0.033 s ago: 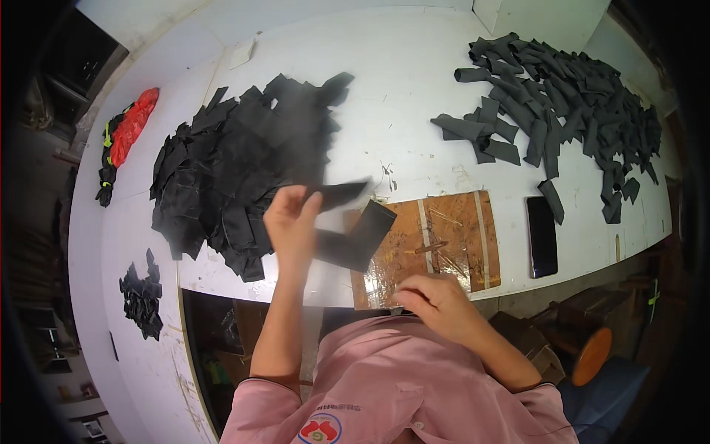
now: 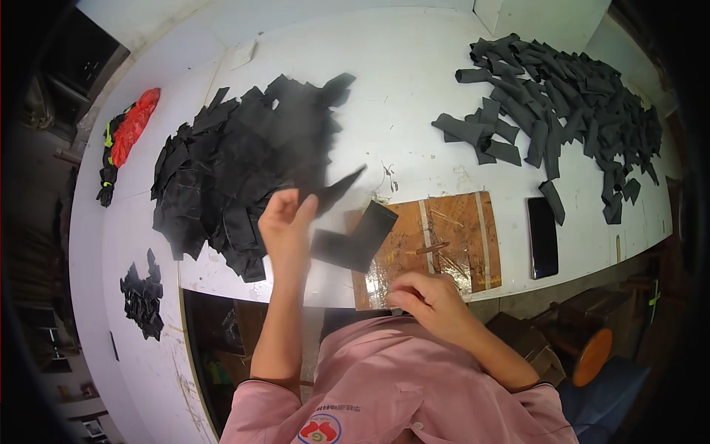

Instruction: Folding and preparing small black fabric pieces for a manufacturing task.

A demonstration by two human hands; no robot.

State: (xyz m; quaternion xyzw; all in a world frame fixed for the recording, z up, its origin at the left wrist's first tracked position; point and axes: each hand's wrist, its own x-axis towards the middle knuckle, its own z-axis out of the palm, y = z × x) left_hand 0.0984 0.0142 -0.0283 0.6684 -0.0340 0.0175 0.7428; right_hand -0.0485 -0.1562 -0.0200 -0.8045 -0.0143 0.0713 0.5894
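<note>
White table point(image 2: 414, 89): big heap of flat black pieces point(image 2: 237, 170) on my left, pile of folded black strips point(image 2: 562, 103) far right, brown work board point(image 2: 451, 244) at the near edge. My left hand point(image 2: 285, 226) pinches one black piece point(image 2: 336, 191), lifted and blurred, just off the heap. Another black piece point(image 2: 355, 237) lies on the board's left end. My right hand point(image 2: 429, 300) rests curled at the board's edge; can't tell if it holds anything. Step looks like pick-and-feed; next, I reckon, lay this piece flat on the board.
</note>
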